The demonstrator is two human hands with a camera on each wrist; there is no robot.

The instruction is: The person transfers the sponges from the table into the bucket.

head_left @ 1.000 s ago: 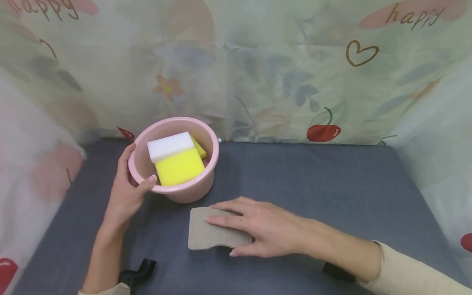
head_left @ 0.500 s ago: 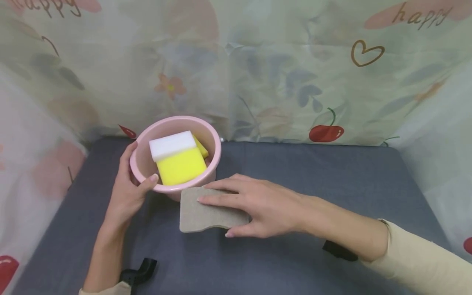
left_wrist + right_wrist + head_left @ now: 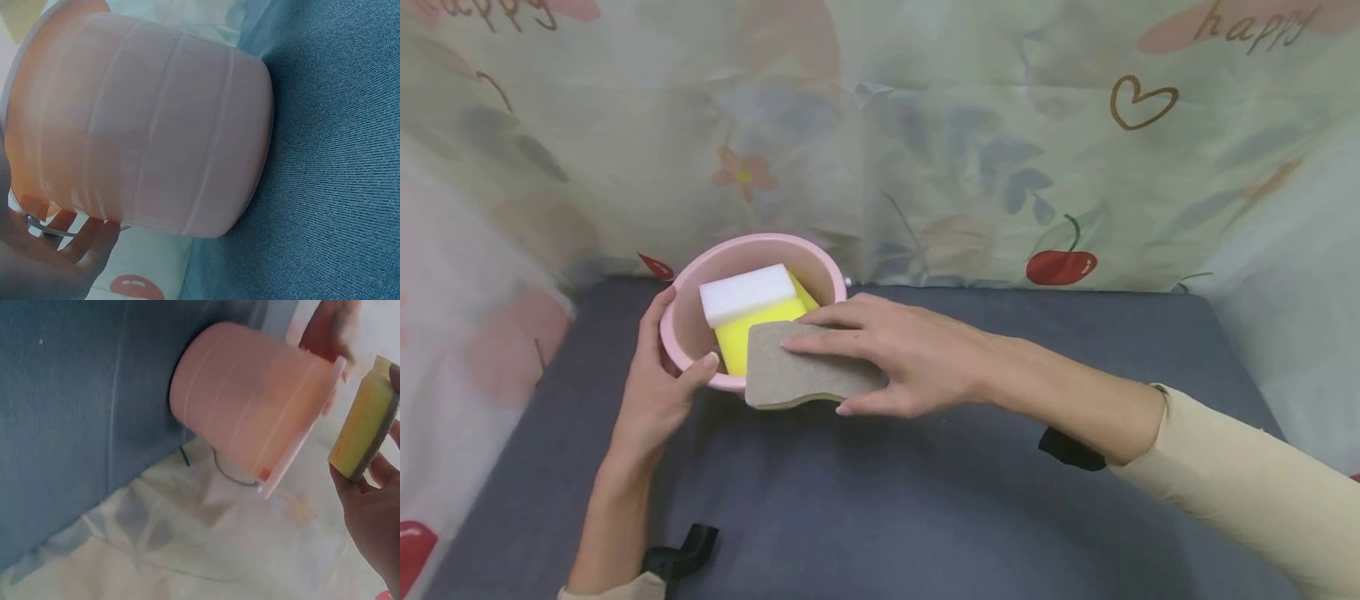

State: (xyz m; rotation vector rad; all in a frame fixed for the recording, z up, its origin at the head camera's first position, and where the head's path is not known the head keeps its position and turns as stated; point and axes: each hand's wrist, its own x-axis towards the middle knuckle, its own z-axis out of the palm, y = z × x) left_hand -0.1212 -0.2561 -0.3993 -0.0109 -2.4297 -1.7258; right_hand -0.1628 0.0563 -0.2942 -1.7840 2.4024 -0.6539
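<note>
A pink bucket (image 3: pixel 685 329) stands upright on the table at the left of the head view. My left hand (image 3: pixel 658 387) grips its left rim, thumb over the edge and fingers along the outer wall. Inside lie a white sponge (image 3: pixel 748 293) and yellow sponges (image 3: pixel 736 342), partly covered from view. My right hand (image 3: pixel 917 354) holds another sponge (image 3: pixel 805 375) by its edges, grey scouring face up. It overlaps the bucket's front right rim in the head view. In the right wrist view, the held sponge's yellow foam (image 3: pixel 361 422) shows beside the bucket mouth, apart from the rim.
Dark grey-blue cloth covers the table (image 3: pixel 880 517). A printed curtain (image 3: pixel 925 150) rises along its back edge, with pale sheets at both sides. Black straps or mounts (image 3: pixel 681 554) show at the wrists. A thin wire handle (image 3: pixel 231 478) hangs from the bucket.
My right hand has lifted the sponge from the table in front of the bucket, up and away from me, to its front rim. My left hand keeps its grip on the bucket.
</note>
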